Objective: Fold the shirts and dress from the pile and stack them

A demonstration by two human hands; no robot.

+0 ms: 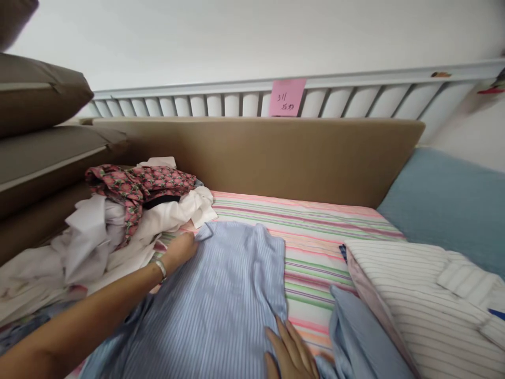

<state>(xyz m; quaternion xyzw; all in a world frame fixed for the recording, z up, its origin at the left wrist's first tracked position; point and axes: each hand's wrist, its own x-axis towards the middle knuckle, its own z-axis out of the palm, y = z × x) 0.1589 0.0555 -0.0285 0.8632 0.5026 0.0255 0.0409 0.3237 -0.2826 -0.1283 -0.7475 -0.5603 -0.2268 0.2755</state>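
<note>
A blue-and-white striped shirt (221,295) lies spread on the striped sheet in front of me, its far edge toward the back board. My left hand (181,252) is closed on the shirt's far left corner, pinching the cloth. A light band circles that wrist. Fingers stretched out, my right hand (290,350) rests on the shirt's right edge near the bottom of the view. Just right of that hand lies a bunched light blue cloth (359,331). The shirt's near end runs out of view.
Crumpled white clothes (87,247) and a pink floral garment (145,184) are heaped at left, beside stacked brown cushions (43,95). On the right are folded striped shirts (426,295) and a blue cushion (453,200). A brown board (268,158) stands behind the striped sheet (311,221).
</note>
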